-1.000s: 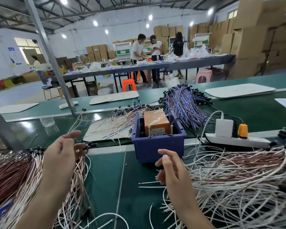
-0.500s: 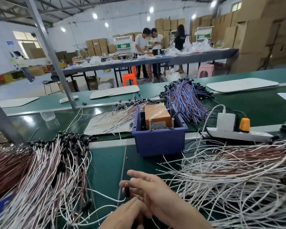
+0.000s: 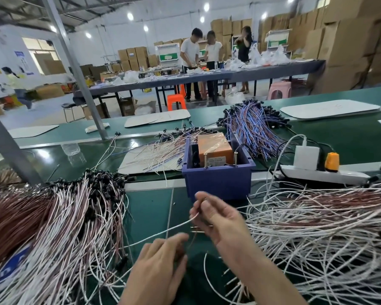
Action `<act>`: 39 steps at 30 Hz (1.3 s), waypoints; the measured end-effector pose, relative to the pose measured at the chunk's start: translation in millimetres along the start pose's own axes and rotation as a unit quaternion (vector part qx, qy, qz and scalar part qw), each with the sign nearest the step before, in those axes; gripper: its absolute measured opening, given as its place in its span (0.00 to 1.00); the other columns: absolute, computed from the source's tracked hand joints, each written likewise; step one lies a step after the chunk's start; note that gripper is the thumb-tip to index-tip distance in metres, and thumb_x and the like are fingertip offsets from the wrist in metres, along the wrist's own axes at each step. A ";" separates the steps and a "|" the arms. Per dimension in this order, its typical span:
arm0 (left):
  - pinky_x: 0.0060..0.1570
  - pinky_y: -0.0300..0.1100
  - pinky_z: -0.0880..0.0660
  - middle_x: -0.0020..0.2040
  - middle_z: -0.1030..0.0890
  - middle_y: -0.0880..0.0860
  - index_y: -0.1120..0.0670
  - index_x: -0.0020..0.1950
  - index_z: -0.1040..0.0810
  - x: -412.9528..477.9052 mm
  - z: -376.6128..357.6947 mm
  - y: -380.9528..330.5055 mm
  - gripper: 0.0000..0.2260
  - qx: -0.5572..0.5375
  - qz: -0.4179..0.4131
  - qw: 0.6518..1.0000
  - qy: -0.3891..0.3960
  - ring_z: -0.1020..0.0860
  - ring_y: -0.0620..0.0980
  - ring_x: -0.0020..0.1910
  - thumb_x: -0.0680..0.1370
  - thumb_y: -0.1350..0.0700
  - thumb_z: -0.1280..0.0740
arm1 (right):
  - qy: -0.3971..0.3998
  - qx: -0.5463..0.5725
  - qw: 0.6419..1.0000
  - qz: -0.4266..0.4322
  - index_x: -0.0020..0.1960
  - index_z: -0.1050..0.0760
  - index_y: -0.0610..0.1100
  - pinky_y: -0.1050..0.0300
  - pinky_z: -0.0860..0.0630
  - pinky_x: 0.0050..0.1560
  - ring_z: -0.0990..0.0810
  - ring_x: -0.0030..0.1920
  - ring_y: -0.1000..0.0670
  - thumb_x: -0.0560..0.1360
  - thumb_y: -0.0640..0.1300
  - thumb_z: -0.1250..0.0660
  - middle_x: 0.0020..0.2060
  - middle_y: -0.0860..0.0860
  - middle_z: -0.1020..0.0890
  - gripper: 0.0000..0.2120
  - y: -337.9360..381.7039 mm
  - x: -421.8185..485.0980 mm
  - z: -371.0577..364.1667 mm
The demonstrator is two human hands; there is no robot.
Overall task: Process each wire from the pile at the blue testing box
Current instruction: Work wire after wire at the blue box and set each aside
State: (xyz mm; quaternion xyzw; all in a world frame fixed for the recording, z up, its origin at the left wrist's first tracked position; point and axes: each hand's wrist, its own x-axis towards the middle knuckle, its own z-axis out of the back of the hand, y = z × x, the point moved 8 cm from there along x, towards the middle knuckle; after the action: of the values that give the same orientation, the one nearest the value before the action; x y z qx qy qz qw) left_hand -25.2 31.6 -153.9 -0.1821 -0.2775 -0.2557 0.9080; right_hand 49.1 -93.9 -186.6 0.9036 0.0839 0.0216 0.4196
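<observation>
wire (image 3: 163, 233) between right fingers (image 3: 207, 208), before blue box (image 3: 218, 183)

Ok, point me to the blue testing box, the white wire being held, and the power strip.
blue testing box (image 3: 218, 183): head view, front wall.
white wire (image 3: 163, 231): head view, middle of its stretched span.
power strip (image 3: 330, 176): head view, long white body.

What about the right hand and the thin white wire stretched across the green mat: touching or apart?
Touching. The head view shows the right hand pinching the thin white wire near its end, in front of the blue plastic testing box.
</observation>
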 end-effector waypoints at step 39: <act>0.34 0.39 0.21 0.56 0.15 0.54 0.51 0.67 0.28 30.8 -85.5 -56.9 0.13 -0.615 0.301 0.658 0.312 0.18 0.49 0.38 0.85 0.49 0.40 | 0.013 0.201 0.953 0.225 0.23 0.45 0.47 0.58 0.40 0.30 0.45 0.25 0.53 0.81 0.47 0.45 0.20 0.54 0.43 0.28 108.0 -32.9 52.9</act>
State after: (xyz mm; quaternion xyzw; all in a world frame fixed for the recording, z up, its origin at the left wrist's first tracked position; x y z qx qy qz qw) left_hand -0.2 -65.7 -191.4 -0.6822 0.3128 -0.1224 0.6495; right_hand 36.9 -207.9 -137.5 0.9643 -0.1135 0.1095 0.2127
